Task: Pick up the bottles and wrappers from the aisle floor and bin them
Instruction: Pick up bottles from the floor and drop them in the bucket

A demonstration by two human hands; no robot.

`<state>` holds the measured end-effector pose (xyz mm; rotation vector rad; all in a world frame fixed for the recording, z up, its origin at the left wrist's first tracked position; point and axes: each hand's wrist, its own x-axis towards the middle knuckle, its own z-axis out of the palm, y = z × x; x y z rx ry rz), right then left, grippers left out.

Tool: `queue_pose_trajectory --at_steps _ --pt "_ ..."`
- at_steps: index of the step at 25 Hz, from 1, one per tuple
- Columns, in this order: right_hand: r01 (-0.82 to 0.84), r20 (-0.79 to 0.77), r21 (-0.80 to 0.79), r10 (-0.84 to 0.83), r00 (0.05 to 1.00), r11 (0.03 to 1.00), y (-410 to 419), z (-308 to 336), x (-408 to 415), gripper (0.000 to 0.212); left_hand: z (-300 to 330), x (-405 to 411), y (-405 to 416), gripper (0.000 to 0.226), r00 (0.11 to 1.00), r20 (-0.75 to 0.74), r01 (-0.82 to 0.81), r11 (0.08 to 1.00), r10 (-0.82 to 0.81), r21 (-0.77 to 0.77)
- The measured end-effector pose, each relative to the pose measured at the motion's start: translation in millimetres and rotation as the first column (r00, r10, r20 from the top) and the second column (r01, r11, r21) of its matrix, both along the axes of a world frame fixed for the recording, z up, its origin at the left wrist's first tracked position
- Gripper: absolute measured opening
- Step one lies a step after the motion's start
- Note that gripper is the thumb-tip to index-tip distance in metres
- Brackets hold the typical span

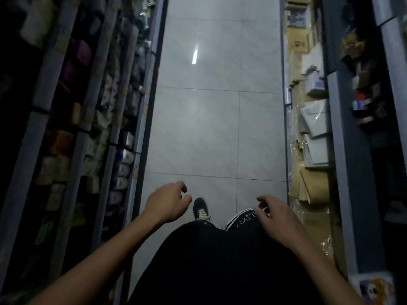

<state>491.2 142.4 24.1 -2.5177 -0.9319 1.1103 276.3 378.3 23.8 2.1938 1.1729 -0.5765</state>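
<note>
I stand in a dim shop aisle and look down at its grey tiled floor [215, 119]. No bottle, wrapper or bin shows on the floor in view. My left hand [168, 202] hangs in front of me at lower centre-left, fingers loosely curled, holding nothing. My right hand [274, 211] hangs at lower centre-right over my leg, fingers loosely curled, also holding nothing. Below the hands are my dark clothes and one black shoe [200, 209] on the tiles.
Shelving [123, 128] packed with small goods lines the left side of the aisle. Shelves [312, 128] with paper stacks, envelopes and boxes line the right side. A ceiling light reflects on the tiles [195, 55] farther ahead.
</note>
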Motion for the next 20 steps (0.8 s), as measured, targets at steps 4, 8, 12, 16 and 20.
queue_pose_trajectory --at_steps 4,8,12,16,20 --pt "0.118 -0.009 -0.031 -0.118 0.993 0.993 18.3 -3.3 55.5 0.042 1.7 85.7 53.9 0.037 0.997 0.017 0.076 0.997 -0.076 0.003" --pt "0.13 -0.011 -0.024 -0.13 0.991 0.991 60.0 -16.3 132.9 0.04 0.7 172.6 101.1 0.035 0.997 0.026 0.073 0.996 -0.074 0.043" --pt "0.1 -0.015 0.02 -0.1 0.995 0.995 116.5 -13.8 219.7 0.04 2.7 235.7 132.9 0.031 1.0 -0.003 -0.031 0.999 0.031 0.04" --pt "0.019 -0.004 0.071 -0.019 1.0 0.997 187.0 -9.9 297.9 0.042 0.3 271.3 160.7 0.028 0.992 -0.053 -0.113 0.993 0.115 0.034" --pt "-0.056 -0.001 0.092 0.056 0.998 0.994 273.2 -6.7 363.5 0.043 -2.8 293.1 205.2 0.028 0.965 -0.102 -0.241 0.97 0.242 0.027"
